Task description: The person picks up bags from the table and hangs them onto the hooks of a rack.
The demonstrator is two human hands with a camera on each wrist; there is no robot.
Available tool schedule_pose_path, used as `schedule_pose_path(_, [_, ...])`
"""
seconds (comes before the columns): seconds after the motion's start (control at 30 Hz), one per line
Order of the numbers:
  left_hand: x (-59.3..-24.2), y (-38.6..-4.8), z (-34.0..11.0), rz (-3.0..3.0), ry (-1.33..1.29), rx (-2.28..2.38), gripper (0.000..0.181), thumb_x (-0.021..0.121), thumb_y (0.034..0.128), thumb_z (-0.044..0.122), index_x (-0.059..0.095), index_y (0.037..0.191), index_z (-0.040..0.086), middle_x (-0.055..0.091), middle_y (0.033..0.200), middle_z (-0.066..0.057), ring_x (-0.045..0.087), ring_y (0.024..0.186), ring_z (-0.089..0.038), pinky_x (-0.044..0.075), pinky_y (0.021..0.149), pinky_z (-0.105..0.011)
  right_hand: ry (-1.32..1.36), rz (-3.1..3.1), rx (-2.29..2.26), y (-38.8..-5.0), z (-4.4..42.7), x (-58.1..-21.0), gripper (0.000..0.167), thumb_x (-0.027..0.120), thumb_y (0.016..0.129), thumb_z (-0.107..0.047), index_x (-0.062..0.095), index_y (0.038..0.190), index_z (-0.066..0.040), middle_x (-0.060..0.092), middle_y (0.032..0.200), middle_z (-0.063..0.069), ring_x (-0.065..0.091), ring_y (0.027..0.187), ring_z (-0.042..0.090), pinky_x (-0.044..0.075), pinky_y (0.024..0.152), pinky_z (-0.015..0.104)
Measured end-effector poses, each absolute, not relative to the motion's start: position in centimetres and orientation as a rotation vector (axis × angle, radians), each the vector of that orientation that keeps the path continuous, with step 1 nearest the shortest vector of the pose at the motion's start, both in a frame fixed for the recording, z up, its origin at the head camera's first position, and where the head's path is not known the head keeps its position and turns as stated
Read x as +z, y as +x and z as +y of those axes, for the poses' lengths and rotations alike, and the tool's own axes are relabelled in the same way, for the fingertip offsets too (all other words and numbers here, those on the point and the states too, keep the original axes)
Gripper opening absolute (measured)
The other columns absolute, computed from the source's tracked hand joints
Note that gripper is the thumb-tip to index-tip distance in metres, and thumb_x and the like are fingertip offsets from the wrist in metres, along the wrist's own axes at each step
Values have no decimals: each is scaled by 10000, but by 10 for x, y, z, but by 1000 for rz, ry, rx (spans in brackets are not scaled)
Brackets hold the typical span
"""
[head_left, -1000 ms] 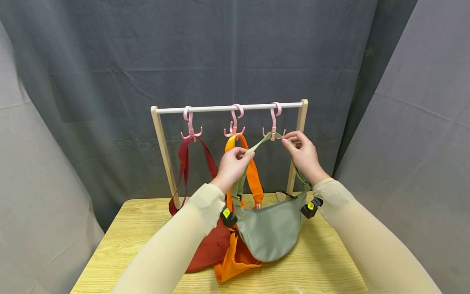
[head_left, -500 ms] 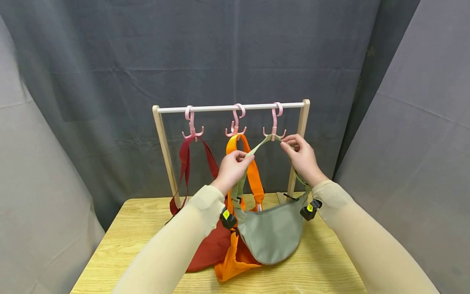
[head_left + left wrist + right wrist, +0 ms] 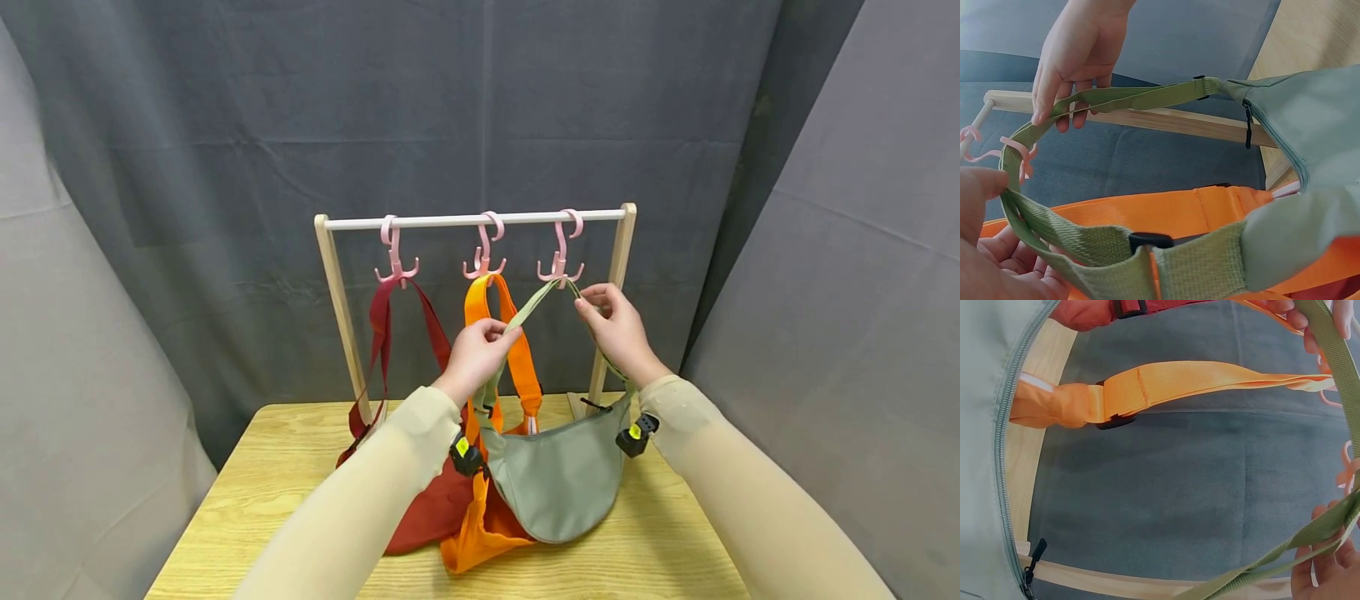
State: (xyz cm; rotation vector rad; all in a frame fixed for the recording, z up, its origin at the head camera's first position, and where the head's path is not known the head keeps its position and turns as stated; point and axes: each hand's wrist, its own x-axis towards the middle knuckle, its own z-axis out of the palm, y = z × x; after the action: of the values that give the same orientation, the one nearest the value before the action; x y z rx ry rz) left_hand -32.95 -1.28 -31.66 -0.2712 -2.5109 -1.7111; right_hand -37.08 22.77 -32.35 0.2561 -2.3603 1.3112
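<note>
A grey-green crescent bag (image 3: pixel 562 487) hangs low at the front right by its pale green strap (image 3: pixel 534 307). The top of that strap runs over a prong of the right pink hook (image 3: pixel 560 260), and the left wrist view shows the pink prong (image 3: pixel 1016 147) curving across the webbing. My left hand (image 3: pixel 474 357) pinches the strap left of the hook between thumb and fingers. On the other side, my right hand (image 3: pixel 619 330) pinches it just right of the hook. The bag's lower edge is close to the tabletop; contact is unclear.
An orange bag's strap (image 3: pixel 522 367) hangs from the middle pink hook (image 3: pixel 483 254), beside my left hand. A dark red strap (image 3: pixel 380 321) hangs from the left hook (image 3: pixel 395 257). The rack's white bar (image 3: pixel 442 222) spans wooden posts on the wooden table (image 3: pixel 262 475).
Both hands have come down slightly with the strap, which now bends to a sharper peak at the right hook. The green bag sits a little lower.
</note>
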Motion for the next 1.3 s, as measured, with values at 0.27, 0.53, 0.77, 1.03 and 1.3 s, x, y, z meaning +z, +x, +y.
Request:
schedule_pose_path(0.27, [-320,-328,-14,-2536,-300,-1713,289,692,998,307,693,1151,61,630,946,-70,573,833,-216,511,755,-277,273,-2388,1278,-365,229,-325,402,624,1040,-317,529,1343,-70,604,1262,218,567,1027,325,443,820,381])
schedule_pose_path(0.53, [-319,-325,-19,-2601,-359,-1593,296,688,997,282,663,1189,58,673,1019,-99,623,847,-226,577,811,-329,291,-2438,1179,-363,228,-329,484,638,1033,-277,450,1407,-32,564,1265,243,568,1055,374,462,836,442])
schedule_pose_path(0.77, [-317,-323,-23,-2636,-401,-1530,314,679,997,309,653,1203,74,686,1067,-86,640,878,-218,585,816,-327,290,-2469,1131,-362,226,-330,535,639,1030,-253,406,1454,-24,486,1404,284,510,1253,441,423,1034,597])
schedule_pose_path(1.03, [-310,-317,-33,-2588,-473,-1323,295,684,989,307,676,1168,72,687,1047,-62,642,837,-197,571,787,-317,278,-2467,1019,-352,222,-328,552,673,1000,-207,416,1443,0,432,1364,300,475,1220,452,405,1015,597])
schedule_pose_path(1.3, [-300,-306,-42,-2535,-483,-1293,223,676,998,262,687,1141,92,648,1069,-57,624,884,-208,563,825,-343,288,-2442,920,-339,221,-322,547,689,986,-215,442,1432,-18,430,1346,278,465,1198,434,385,1007,588])
